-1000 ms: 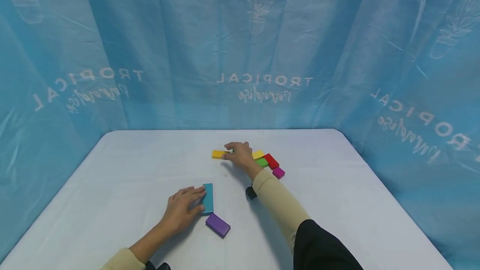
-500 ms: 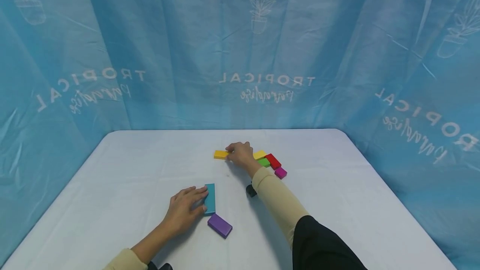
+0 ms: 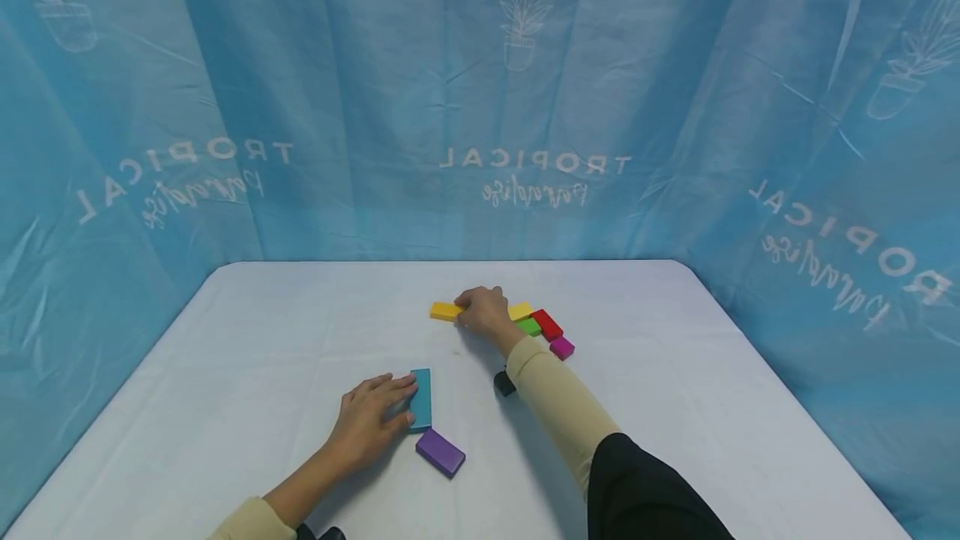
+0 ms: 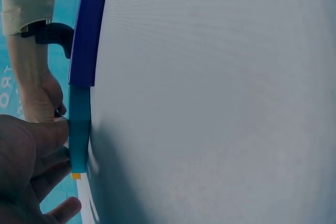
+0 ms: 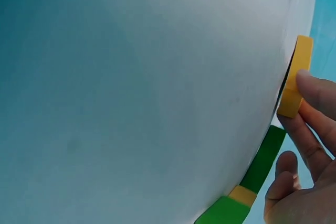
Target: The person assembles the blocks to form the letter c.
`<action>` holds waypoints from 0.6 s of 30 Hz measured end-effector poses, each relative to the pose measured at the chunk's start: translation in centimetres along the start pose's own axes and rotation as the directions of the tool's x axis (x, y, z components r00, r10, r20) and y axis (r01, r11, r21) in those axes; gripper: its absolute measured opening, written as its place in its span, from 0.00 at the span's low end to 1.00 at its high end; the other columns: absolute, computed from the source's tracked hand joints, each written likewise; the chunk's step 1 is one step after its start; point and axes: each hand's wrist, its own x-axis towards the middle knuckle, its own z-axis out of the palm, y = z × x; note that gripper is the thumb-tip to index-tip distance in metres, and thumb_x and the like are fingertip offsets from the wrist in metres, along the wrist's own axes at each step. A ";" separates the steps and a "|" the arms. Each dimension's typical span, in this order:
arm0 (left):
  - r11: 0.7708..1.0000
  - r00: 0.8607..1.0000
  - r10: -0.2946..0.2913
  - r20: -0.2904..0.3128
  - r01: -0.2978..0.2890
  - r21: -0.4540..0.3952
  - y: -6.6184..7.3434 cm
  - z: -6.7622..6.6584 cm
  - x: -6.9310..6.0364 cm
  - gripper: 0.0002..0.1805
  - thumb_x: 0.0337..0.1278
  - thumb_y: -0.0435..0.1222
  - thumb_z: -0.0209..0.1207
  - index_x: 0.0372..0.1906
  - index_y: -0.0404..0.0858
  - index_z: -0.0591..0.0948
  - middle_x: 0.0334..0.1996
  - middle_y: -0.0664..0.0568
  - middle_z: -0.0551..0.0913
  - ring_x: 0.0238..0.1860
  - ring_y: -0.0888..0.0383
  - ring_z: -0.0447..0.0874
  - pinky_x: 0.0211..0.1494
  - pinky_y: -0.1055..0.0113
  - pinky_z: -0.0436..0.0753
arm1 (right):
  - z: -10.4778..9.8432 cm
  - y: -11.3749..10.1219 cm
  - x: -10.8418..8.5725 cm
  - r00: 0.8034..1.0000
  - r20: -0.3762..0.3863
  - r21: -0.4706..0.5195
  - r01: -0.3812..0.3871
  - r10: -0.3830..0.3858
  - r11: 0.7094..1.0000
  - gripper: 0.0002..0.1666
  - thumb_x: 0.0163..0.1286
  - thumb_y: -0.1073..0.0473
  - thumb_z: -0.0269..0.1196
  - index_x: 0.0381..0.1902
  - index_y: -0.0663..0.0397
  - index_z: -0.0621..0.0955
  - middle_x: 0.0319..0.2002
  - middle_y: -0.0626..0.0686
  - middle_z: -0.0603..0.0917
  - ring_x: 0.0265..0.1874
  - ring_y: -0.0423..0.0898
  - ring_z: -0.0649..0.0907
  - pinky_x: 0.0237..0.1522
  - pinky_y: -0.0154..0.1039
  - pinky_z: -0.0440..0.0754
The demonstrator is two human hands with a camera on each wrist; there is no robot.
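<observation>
At the back of the white table, my right hand [image 3: 483, 311] pinches a yellow-orange rectangular block [image 3: 444, 311] by its right end. In the right wrist view the thumb lies on the face of this block [image 5: 302, 53], with fingers behind it. My left hand [image 3: 367, 419] rests nearer the front, fingers extended against a teal rectangular block [image 3: 422, 402] from its left side. The purple block [image 3: 441, 451] touches the near end of the teal one. Seen from the left wrist, the thumb and fingers touch the teal block's side [image 4: 80, 129] without curling round it.
Right of my right hand lie a yellow block [image 3: 521, 311], a light green block [image 3: 528, 327], a red block [image 3: 547, 324] and a magenta block [image 3: 562, 347]. A dark green block [image 5: 265, 153] shows in the right wrist view. Blue printed curtains [image 3: 375, 207] surround the table.
The right hand's fingers have drawn slightly closer together on the yellow-orange block, which has barely shifted. My left hand stays at the teal block. The head view has moved slightly.
</observation>
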 end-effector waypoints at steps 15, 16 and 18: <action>1.000 1.000 0.026 -0.015 -0.026 0.017 -0.1 0.1 -0.1 0.24 0.54 0.36 0.66 0.57 0.36 0.80 0.61 0.49 0.76 0.65 0.42 0.65 0.61 0.36 0.58 | -2.7 1.0 -1.0 0.993 0.044 0.147 0.102 -0.109 0.984 0.17 0.64 0.64 0.65 0.51 0.45 0.84 0.52 0.48 0.77 0.53 0.49 0.69 0.56 0.44 0.74; 0.999 1.000 0.026 -0.014 -0.025 0.019 -0.1 0.1 -0.1 0.24 0.54 0.36 0.66 0.57 0.36 0.80 0.61 0.49 0.76 0.65 0.42 0.65 0.61 0.36 0.58 | -2.7 1.0 -1.1 0.991 0.053 0.148 0.110 -0.119 0.983 0.17 0.65 0.64 0.64 0.51 0.44 0.84 0.53 0.48 0.77 0.55 0.49 0.68 0.57 0.45 0.73; 1.000 1.000 0.023 -0.010 -0.023 0.018 -0.1 0.1 -0.1 0.24 0.54 0.35 0.66 0.57 0.36 0.80 0.61 0.49 0.76 0.65 0.42 0.65 0.61 0.36 0.58 | -2.7 1.1 -1.2 0.987 0.068 0.134 0.134 -0.144 0.982 0.18 0.65 0.63 0.65 0.51 0.42 0.84 0.55 0.47 0.77 0.58 0.49 0.68 0.60 0.47 0.69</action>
